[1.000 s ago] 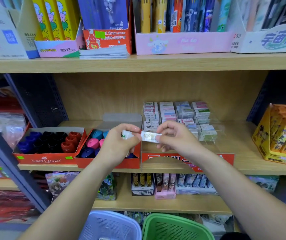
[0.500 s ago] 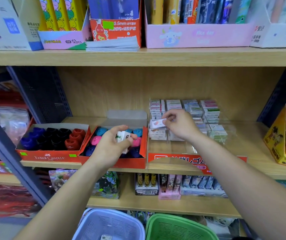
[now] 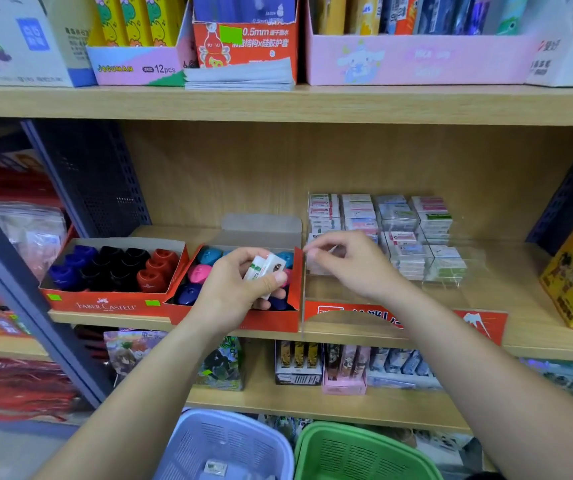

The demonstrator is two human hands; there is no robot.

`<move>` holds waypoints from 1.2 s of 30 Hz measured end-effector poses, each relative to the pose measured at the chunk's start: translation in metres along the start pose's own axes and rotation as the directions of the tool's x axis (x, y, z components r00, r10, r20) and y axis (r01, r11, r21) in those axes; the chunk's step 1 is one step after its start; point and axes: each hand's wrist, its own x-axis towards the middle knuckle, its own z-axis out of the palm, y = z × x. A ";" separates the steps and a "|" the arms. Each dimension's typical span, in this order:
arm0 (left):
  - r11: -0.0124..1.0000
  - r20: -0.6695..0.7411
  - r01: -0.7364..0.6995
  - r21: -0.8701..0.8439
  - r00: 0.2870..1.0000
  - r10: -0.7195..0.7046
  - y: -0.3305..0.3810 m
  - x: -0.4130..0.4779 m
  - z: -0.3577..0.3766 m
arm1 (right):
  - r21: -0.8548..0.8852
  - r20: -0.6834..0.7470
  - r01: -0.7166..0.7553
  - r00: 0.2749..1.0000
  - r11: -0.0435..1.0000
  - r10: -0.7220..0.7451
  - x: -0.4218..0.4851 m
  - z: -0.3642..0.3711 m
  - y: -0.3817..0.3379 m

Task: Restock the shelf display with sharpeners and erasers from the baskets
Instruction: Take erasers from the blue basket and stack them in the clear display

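Two baskets stood nearest, below the shelf (image 3: 537, 344): the lavender basket (image 3: 229, 441) on the left with one small packet (image 3: 214, 467) inside, the green basket (image 3: 364, 455) on the right. Two red boxes of sharpeners (image 3: 199, 273), the left box (image 3: 105, 304) and the right box (image 3: 271, 323), sat left of one clear display (image 3: 465, 268) of erasers. The left hand (image 3: 229, 289) gripped two wrapped erasers (image 3: 264, 268) above the right box. The right hand (image 3: 357, 268), at the display's left wall, pressed thumb and forefinger together; whether they pinched anything I could not tell.
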 end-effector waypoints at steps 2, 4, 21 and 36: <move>1.000 0.025 -0.011 0.008 1.000 0.011 0.001 -0.001 0.005 | 0.113 0.070 0.008 0.997 0.994 -0.016 -0.010 0.009 -0.006; 1.000 0.039 -0.024 0.017 0.999 0.023 0.003 -0.002 0.009 | 0.167 0.064 0.024 0.997 0.986 -0.035 -0.015 0.013 -0.009; 1.000 -0.037 0.025 0.018 0.999 -0.025 0.002 -0.008 0.018 | 0.589 -0.043 -0.267 0.932 0.763 0.360 -0.029 -0.013 0.010; 0.993 -0.156 -0.042 0.112 0.986 0.060 0.002 0.012 -0.010 | 0.043 -0.221 -0.238 0.945 0.970 0.242 0.053 -0.017 0.027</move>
